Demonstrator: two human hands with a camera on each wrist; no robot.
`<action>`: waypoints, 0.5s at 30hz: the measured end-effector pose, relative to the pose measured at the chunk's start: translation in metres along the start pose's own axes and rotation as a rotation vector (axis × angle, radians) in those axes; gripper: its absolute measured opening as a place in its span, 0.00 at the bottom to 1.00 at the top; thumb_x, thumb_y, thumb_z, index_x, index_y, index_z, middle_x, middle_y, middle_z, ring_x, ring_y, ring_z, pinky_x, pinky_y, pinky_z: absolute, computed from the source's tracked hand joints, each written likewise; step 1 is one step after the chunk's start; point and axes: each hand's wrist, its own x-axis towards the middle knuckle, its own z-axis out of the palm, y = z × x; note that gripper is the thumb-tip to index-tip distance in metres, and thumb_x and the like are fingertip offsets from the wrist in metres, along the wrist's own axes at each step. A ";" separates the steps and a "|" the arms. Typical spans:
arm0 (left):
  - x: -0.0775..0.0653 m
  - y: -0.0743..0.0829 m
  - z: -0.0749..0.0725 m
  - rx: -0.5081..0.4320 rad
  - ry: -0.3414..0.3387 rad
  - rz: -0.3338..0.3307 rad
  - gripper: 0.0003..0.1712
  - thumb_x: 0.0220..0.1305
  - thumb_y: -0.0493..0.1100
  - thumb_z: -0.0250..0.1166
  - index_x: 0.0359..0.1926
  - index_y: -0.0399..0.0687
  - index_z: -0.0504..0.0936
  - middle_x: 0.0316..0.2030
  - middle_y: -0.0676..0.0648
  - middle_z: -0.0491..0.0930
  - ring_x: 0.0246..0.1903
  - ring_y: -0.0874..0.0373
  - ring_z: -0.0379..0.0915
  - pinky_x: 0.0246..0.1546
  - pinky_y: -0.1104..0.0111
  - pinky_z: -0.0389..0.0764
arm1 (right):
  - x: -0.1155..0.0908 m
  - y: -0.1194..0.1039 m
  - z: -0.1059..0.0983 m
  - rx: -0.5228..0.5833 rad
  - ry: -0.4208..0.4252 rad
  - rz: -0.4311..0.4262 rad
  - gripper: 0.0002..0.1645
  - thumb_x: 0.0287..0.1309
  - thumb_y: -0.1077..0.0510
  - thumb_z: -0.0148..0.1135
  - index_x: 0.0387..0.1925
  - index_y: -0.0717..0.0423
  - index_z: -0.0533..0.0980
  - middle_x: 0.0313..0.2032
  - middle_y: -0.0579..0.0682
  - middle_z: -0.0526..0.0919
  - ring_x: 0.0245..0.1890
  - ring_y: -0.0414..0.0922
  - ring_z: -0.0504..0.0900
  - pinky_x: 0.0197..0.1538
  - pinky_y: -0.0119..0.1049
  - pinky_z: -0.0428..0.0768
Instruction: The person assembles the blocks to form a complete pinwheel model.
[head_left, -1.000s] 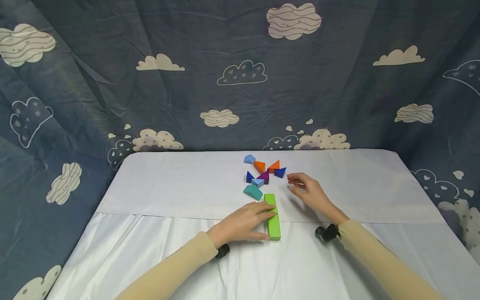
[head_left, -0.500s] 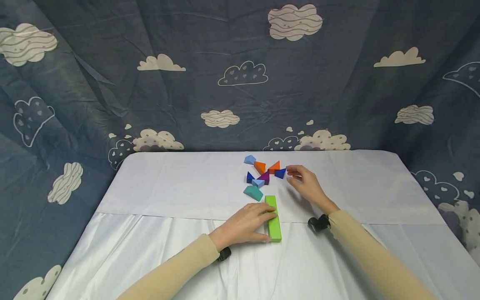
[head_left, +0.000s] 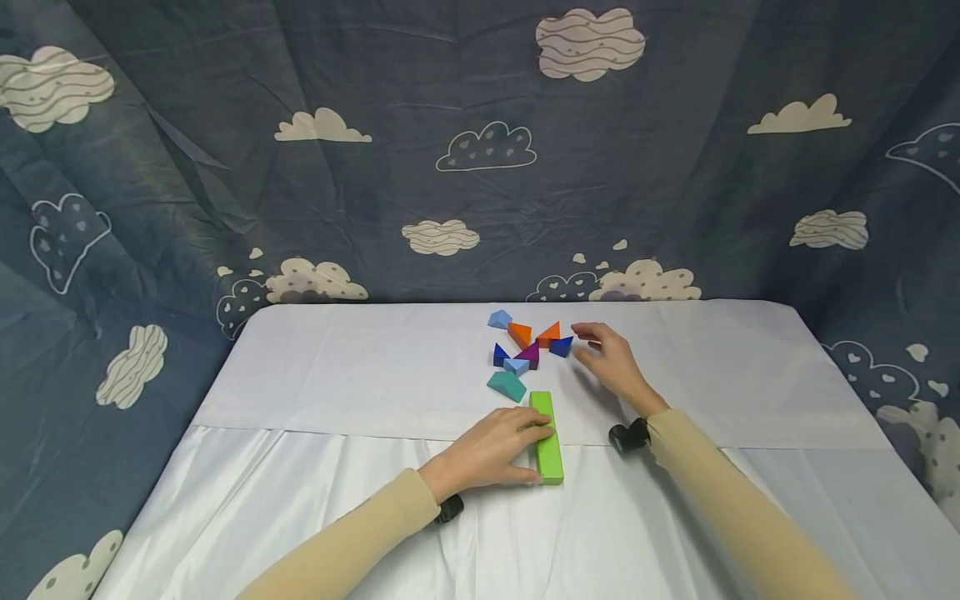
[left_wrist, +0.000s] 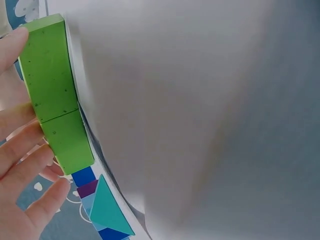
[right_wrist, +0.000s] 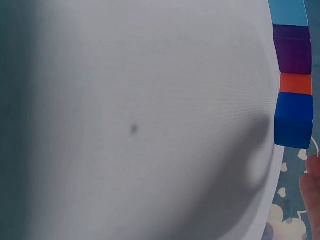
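Note:
Two bright green rectangular blocks (head_left: 550, 460) lie end to end on the white cloth; the left wrist view shows the seam between them. Along their left side my left hand (head_left: 491, 450) is laid, fingertips touching the upper edge and thumb at the near end. Just right of a dark blue triangular block (head_left: 561, 347), my right hand (head_left: 617, 365) hovers with slightly bent fingers that hold nothing. Two orange triangular blocks (head_left: 519, 335), a purple one (head_left: 529, 356) and a second dark blue one sit close by. A teal block (head_left: 507, 385) lies beyond the green pair.
Two light blue blocks, one at the far end (head_left: 499, 319) and one beside the purple block, belong to the same cluster. The white-covered table (head_left: 337, 375) reaches back to a dark curtain (head_left: 360, 192) printed with clouds.
My right hand has moved a little away from me and to the left, closer to the dark blue block. The left hand stays on the green blocks, whose seam no longer shows in the head view.

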 end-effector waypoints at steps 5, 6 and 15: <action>0.000 0.000 0.000 -0.002 -0.001 -0.005 0.36 0.59 0.62 0.65 0.62 0.46 0.74 0.63 0.49 0.69 0.63 0.55 0.62 0.66 0.65 0.59 | 0.004 0.002 0.002 -0.021 -0.011 -0.005 0.25 0.57 0.70 0.59 0.58 0.70 0.70 0.56 0.67 0.72 0.56 0.62 0.71 0.61 0.53 0.69; 0.000 0.000 0.000 -0.005 -0.003 -0.007 0.36 0.59 0.62 0.65 0.62 0.47 0.74 0.63 0.49 0.69 0.63 0.55 0.62 0.66 0.65 0.59 | 0.005 0.003 0.003 -0.023 -0.016 0.003 0.25 0.57 0.70 0.59 0.58 0.70 0.71 0.56 0.67 0.72 0.57 0.61 0.71 0.61 0.52 0.69; 0.001 0.001 -0.001 -0.033 -0.012 -0.022 0.36 0.58 0.61 0.66 0.62 0.47 0.75 0.63 0.50 0.69 0.64 0.55 0.62 0.66 0.66 0.58 | 0.011 0.005 0.008 -0.061 -0.047 0.051 0.23 0.58 0.68 0.60 0.56 0.69 0.72 0.55 0.66 0.74 0.55 0.60 0.73 0.59 0.51 0.72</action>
